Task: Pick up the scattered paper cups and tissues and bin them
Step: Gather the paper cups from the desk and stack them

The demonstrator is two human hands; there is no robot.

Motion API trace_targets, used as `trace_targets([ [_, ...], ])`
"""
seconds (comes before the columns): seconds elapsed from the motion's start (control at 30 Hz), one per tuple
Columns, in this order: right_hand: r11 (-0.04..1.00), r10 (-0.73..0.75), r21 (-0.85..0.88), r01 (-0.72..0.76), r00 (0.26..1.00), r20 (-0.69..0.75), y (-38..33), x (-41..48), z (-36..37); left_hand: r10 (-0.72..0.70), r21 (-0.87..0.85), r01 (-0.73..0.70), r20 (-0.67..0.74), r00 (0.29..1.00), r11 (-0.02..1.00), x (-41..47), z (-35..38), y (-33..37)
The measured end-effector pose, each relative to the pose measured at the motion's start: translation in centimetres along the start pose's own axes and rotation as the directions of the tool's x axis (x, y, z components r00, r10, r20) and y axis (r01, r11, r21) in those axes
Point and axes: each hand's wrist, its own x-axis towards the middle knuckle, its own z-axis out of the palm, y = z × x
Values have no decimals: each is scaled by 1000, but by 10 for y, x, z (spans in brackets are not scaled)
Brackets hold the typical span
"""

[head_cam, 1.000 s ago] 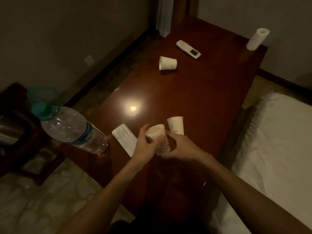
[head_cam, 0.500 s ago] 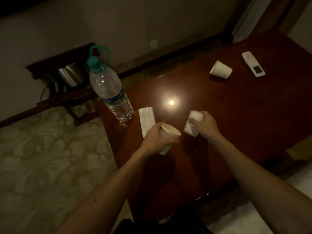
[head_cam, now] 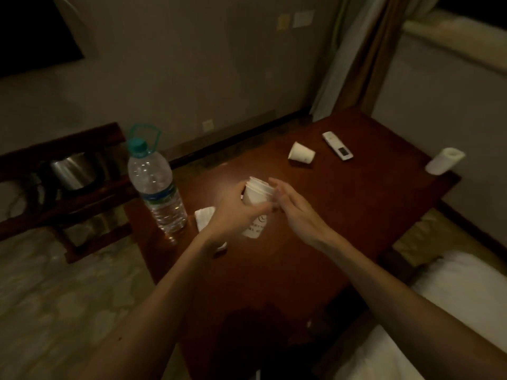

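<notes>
My left hand [head_cam: 233, 215] grips a stack of paper cups [head_cam: 256, 194], nested together and held above the table [head_cam: 370, 204]. My right hand [head_cam: 300, 216] sits just beside the stack, fingers straight, holding nothing. I judge the gathering about half done. A lone cup [head_cam: 301, 152] lies on its side farther back, near the remote [head_cam: 337, 146]. A folded tissue [head_cam: 204, 218] lies under my left wrist by the water bottle [head_cam: 156, 185]. No bin is in view, so I take it nothing is binned yet.
</notes>
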Motion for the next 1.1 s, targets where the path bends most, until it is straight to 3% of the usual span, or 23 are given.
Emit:
trace_targets([
  [0.2,995,68,-75,-69,998,-9,14,-15,-37,12,50,-16,77,997,999,27,37,20],
  [0.33,986,118,-130,-107,990,77,33,6,-63,-58,46,54,90,994,997,52,50,9],
  [0.43,983,122,-151,-107,988,94,52,49,-96,-145,-41,145,19,989,989,79,65,0],
  [0.53,983,138,-121,-138,990,-13,72,119,-141,-152,-85,145,-79,985,986,117,85,-2],
  [0.6,965,120,-226,-130,991,-59,88,168,-169,-179,-104,165,-147,973,981,142,99,-3],
  [0.7,886,86,-456,-83,996,-14,116,230,-202,-242,-115,223,-201,949,968,173,116,-6],
  [0.83,686,95,-728,14,990,108,141,299,-225,-290,-95,274,-275,916,957,199,127,-13],
  [0.97,580,190,-813,63,959,209,163,344,-224,-324,-85,313,-301,897,946,214,131,-16],
  [1.1,562,271,-826,49,932,239,187,354,-218,-415,-126,395,-311,855,910,215,130,-24],
])
